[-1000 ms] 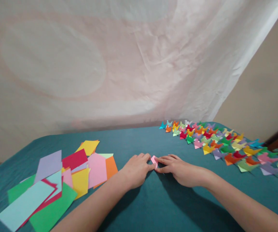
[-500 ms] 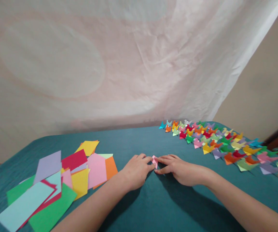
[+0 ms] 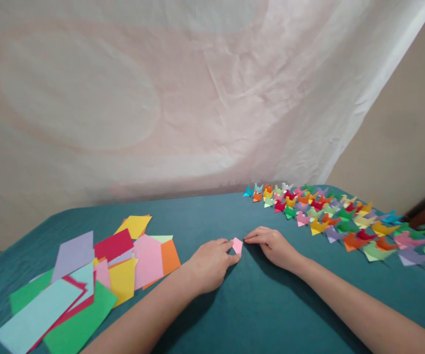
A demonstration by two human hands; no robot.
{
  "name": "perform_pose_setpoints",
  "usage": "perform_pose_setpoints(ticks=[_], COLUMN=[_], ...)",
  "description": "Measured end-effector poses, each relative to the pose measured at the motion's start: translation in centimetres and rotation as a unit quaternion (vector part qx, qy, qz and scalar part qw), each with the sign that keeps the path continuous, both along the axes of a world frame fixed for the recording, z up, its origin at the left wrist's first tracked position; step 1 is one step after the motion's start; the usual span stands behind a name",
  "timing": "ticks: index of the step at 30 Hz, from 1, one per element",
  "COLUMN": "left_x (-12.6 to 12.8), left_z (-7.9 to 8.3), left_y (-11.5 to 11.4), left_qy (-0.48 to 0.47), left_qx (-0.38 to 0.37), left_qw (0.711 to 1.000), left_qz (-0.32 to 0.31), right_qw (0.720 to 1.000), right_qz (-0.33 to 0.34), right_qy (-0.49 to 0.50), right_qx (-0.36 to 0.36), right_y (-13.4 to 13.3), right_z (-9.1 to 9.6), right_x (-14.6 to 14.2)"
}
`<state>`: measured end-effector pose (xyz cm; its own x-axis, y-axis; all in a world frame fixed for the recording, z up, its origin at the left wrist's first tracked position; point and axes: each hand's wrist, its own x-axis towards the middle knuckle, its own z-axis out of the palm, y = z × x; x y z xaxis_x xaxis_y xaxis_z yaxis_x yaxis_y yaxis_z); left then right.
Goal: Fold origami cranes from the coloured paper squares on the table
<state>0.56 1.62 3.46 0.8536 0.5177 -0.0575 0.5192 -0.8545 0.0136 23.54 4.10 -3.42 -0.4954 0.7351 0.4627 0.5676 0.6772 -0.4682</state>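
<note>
Pink folded paper [image 3: 238,246]: right of the sheet pile [image 3: 86,271]. Left hand [image 3: 211,264] pinches its pile-side edges, thumb and fingertips. Right hand [image 3: 276,248], farther from the pile, fingers bunched together, seemingly nothing in them. Likely light, crisp, easily mis-creased, apt to skid; hold by edges, light press.

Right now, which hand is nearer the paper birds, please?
Right: the right hand is left of the paper birds; the left hand is farther left, touching the pink paper.
</note>
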Motion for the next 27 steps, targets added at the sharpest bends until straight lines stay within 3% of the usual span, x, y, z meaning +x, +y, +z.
perform_pose_setpoints(ticks=[9,27], left_x=[0.03,-0.04], left_z=[0.33,0.24], left_y=[0.03,-0.12], left_qy=[0.012,0.016], left_qx=[-0.019,-0.021], left_qw=[1.000,1.000], left_qz=[0.000,0.003], right_qw=[0.990,0.986], right_qz=[0.019,0.002], right_qy=[-0.095,-0.123], right_qx=[0.105,0.115], right_y=[-0.52,-0.66], right_z=[0.33,0.39], right_x=[-0.12,-0.30])
